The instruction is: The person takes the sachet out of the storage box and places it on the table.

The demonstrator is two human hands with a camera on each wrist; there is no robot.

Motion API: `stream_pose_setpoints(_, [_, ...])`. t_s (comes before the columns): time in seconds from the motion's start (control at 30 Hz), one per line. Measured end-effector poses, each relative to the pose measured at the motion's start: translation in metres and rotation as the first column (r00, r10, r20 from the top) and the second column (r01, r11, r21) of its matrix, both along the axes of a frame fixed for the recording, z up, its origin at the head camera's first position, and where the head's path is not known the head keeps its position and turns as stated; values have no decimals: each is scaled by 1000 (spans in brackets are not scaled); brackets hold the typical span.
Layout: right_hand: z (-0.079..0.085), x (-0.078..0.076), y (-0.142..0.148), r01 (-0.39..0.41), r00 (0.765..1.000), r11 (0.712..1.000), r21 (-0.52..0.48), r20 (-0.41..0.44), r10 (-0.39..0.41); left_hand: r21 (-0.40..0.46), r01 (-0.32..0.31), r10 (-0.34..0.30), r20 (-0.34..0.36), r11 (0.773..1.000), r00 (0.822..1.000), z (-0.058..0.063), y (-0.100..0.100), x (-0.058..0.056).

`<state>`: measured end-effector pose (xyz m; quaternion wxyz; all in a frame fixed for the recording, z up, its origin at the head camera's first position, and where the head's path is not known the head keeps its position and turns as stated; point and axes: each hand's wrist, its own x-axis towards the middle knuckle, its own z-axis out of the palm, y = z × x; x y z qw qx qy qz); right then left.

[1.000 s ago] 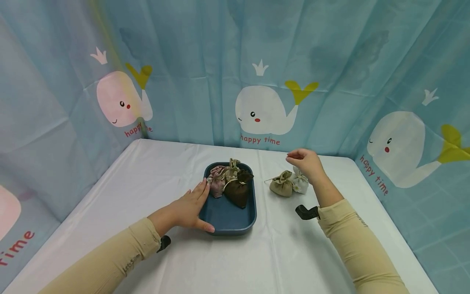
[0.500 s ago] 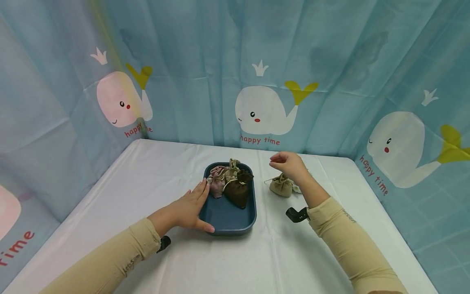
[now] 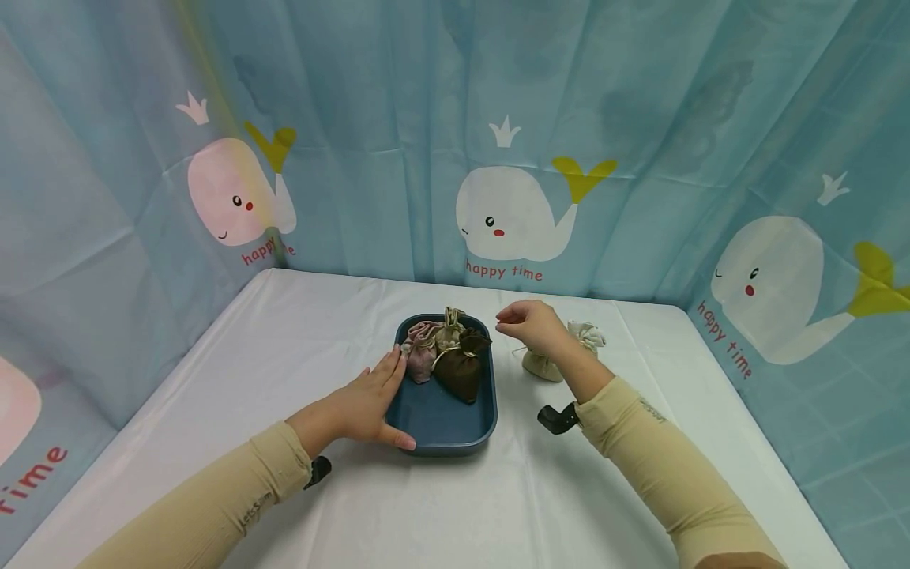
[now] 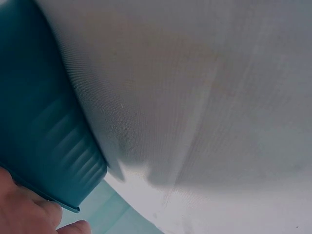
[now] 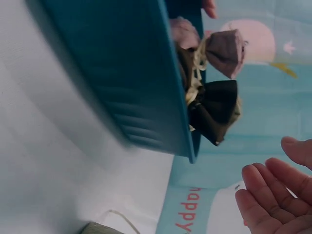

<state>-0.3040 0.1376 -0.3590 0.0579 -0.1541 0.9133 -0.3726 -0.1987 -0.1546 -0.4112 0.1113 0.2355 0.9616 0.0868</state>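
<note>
My left hand (image 3: 362, 405) lies along the left rim of a dark blue plastic bin (image 3: 442, 427), its fingers extended and thumb at the near corner. Inside the bin, toward the far end, sit a pink drawstring pouch (image 3: 421, 365), a beige pouch (image 3: 449, 333) and a dark brown one (image 3: 460, 378). Just off the bin's far right side hovers my right hand (image 3: 536, 325), fingers loosely bent; the right wrist view shows its palm (image 5: 278, 209) holding nothing. Beneath it, partly hidden by the hand and wrist, a tan pouch (image 3: 542, 367) stands on the table.
A white pouch (image 3: 587, 333) stands beside the tan one, partly covered by the right forearm. White cloth covers the table (image 3: 341, 316). A blue curtain (image 3: 370, 197) with whale prints hangs behind and at both sides.
My right hand has moved left from above the white pouch, past the tan pouch, to near the bin's right rim. The left hand, bin and pouches have stayed put.
</note>
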Motion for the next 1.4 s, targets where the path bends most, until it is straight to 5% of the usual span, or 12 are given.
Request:
stream_pose_setpoints(0.43, [-12, -1, -11, -82, 996, 994, 74, 49, 78, -1, -4, 4, 1, 1000, 1000, 1, 0, 1])
stream_pose_setpoints(0.73, [-21, 0, -17, -85, 992, 996, 23, 100, 82, -5, -4, 4, -1, 1000, 1000, 0, 0, 0])
stream_pose_setpoints(1.4, [-24, 2, -34, -111, 991, 992, 62, 86, 106, 12, 1, -1, 6, 1000, 1000, 1, 0, 0])
